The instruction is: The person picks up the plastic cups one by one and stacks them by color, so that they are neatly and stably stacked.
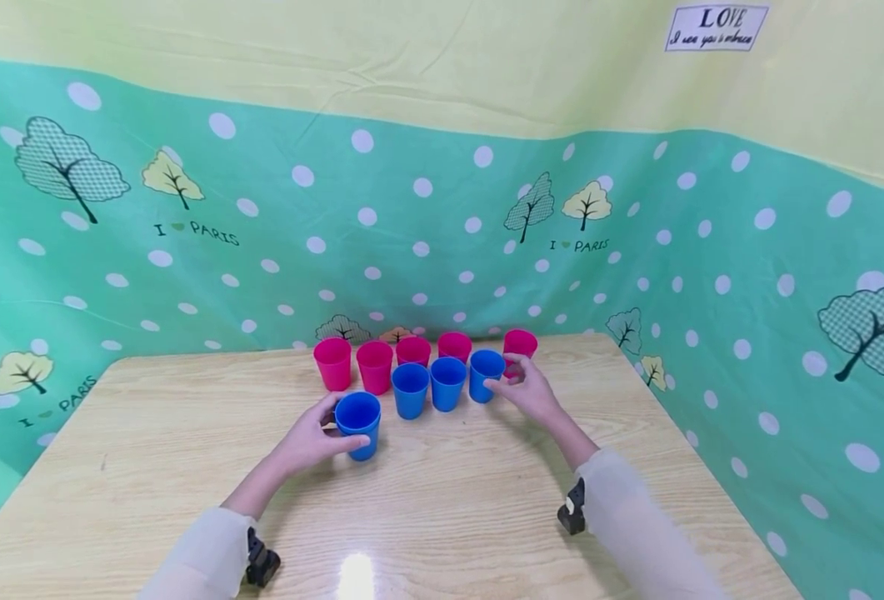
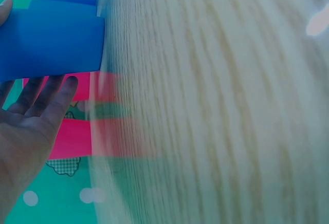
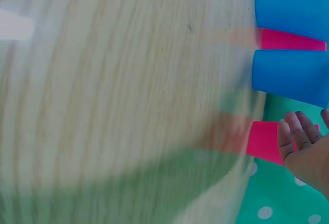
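Observation:
Around an upright blue cup (image 1: 359, 425) in front of the others, my left hand (image 1: 312, 437) has its thumb on the near side and its fingers on the far side. The left wrist view shows fingertips (image 2: 69, 82) right at the wall of this blue cup (image 2: 51, 44). My right hand (image 1: 530, 390) reaches to the rightmost blue cup (image 1: 484, 379), thumb by its side, fingers loosely bent. In the right wrist view the fingers (image 3: 298, 131) stand apart from that blue cup (image 3: 290, 75), overlapping a pink cup (image 3: 262, 139). Two more blue cups (image 1: 410, 392) stand between the hands.
Several pink cups (image 1: 332, 367) stand upright in a back row behind the blue ones, with one pink cup (image 1: 520, 343) farther right. The wooden table (image 1: 442, 508) reaches back to a green dotted cloth (image 1: 412, 217), which also hangs along the right side.

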A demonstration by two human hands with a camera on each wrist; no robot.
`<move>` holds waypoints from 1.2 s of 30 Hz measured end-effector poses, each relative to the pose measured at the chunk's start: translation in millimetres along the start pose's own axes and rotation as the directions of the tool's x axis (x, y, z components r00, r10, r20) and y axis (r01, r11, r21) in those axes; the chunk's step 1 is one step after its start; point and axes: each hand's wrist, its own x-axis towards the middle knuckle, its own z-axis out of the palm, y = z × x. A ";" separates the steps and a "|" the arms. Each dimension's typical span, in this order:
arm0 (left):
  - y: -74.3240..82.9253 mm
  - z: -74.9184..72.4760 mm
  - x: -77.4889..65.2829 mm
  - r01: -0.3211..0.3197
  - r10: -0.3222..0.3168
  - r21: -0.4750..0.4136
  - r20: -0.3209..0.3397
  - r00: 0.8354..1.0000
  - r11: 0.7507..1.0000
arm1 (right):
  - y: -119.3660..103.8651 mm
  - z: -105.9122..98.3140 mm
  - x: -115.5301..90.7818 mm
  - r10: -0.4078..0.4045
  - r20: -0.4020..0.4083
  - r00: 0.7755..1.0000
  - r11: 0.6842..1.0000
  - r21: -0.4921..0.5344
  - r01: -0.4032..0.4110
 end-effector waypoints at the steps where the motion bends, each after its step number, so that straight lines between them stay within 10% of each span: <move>1: 0.4 0.0 -0.1 0.000 0.000 0.000 0.001 1.000 1.000 | 0.8 1.4 0.5 -0.004 -0.005 1.000 1.000 0.005 0.004; 36: 1.4 0.3 -0.9 0.007 -0.007 0.020 -0.014 1.000 1.000 | -11.9 5.5 1.3 -0.014 -0.090 0.996 0.997 0.080 0.021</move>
